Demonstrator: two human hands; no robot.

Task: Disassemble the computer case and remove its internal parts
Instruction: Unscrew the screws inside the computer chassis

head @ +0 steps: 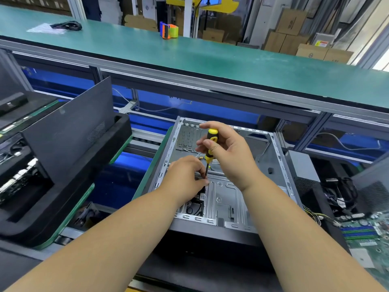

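Note:
An open grey computer case lies on its side in front of me, its bare metal floor showing. My right hand grips the yellow-and-black screwdriver by its handle, holding it nearly upright above the case's left half. The dark shaft points down to my left hand, whose fingertips pinch around the tip close to a small black part at the case floor. What sits under the tip is hidden by my fingers. Black cables lie in the case's near left corner.
A dark side panel leans on a black foam tray at the left. A power supply, loose cables and a green motherboard lie to the right. A green shelf runs across behind.

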